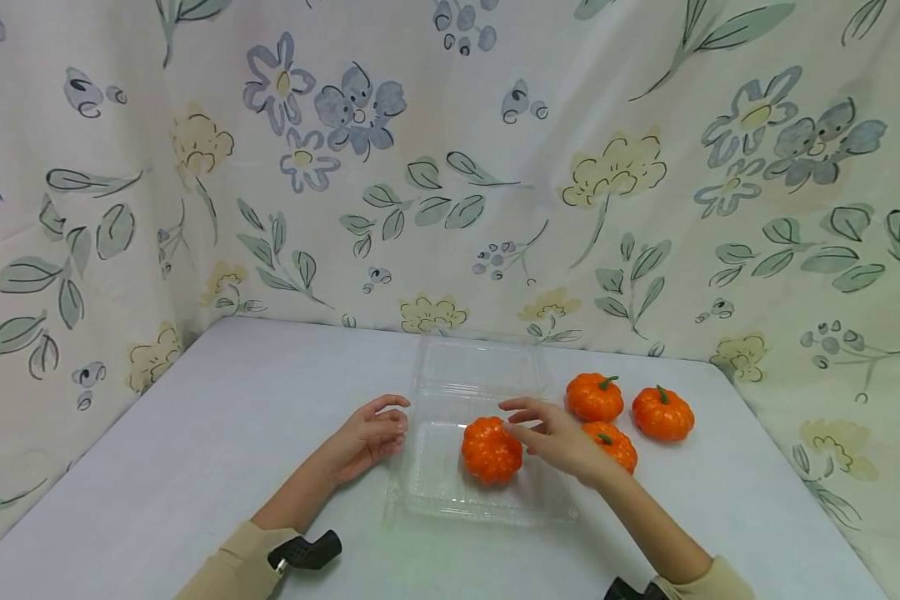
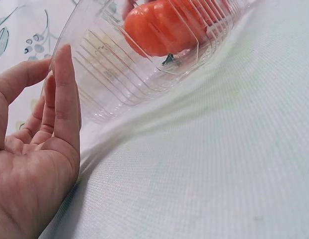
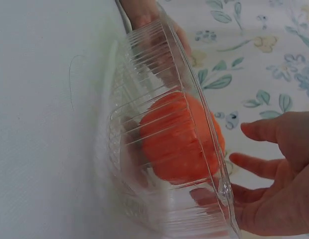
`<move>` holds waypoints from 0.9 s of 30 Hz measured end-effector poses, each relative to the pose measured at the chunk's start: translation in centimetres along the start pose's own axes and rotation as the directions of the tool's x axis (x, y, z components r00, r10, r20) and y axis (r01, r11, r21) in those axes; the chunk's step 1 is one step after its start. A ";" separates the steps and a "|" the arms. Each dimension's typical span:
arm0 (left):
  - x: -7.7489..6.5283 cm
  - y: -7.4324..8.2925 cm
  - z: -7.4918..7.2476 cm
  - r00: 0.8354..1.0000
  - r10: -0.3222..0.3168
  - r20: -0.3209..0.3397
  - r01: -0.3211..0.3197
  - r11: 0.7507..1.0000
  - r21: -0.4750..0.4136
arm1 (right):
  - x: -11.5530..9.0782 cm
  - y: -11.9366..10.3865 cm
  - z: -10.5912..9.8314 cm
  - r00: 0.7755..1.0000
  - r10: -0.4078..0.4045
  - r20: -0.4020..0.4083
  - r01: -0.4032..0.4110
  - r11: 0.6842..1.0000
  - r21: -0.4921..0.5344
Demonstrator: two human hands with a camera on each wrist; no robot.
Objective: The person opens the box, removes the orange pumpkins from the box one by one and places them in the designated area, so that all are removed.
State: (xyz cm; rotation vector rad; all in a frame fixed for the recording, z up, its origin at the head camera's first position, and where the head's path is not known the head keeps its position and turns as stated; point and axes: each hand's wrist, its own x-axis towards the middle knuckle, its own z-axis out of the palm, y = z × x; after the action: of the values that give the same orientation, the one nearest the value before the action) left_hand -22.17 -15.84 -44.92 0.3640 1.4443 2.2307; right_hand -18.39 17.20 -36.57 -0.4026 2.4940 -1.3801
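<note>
An orange toy pumpkin (image 1: pixel 491 451) lies in the base of a hinged clear plastic box (image 1: pixel 450 506); its green stem (image 2: pixel 168 59) points down in the left wrist view. My left hand (image 1: pixel 367 442) is at the box's left side. In the left wrist view, this left hand (image 2: pixel 42 129) pinches the box's rim between thumb and finger. Over the box's right part, my right hand (image 1: pixel 558 437) has its fingers spread beside the pumpkin. The right wrist view shows a gap between the right hand's (image 3: pixel 279 179) thumb and fingers, with nothing gripped there.
To the right of the box are three more orange pumpkins, a rear one (image 1: pixel 594 397), a far-right one (image 1: pixel 663 414) and a nearer one (image 1: pixel 617 446) partly behind my right hand. The box's lid (image 1: pixel 480 362) lies open toward the floral curtain (image 1: pixel 420 250) behind the white table (image 1: pixel 270 392).
</note>
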 end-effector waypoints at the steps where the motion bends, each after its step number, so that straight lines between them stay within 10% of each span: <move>1: 0.0 0.0 0.0 1.000 0.000 0.000 0.000 1.000 0.000 | 0.0 0.0 0.1 1.000 -0.001 0.003 0.001 1.000 0.000; 27: 0.0 0.1 0.2 1.000 -0.008 -0.028 0.008 1.000 0.009 | 1.0 0.2 1.6 0.999 0.042 0.015 -0.041 0.999 -0.012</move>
State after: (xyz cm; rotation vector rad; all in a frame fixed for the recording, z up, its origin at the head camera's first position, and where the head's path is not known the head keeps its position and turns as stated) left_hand -22.08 -15.70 -44.78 0.3304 1.4681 2.2325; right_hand -18.76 15.68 -37.62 -0.3602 2.4850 -1.3425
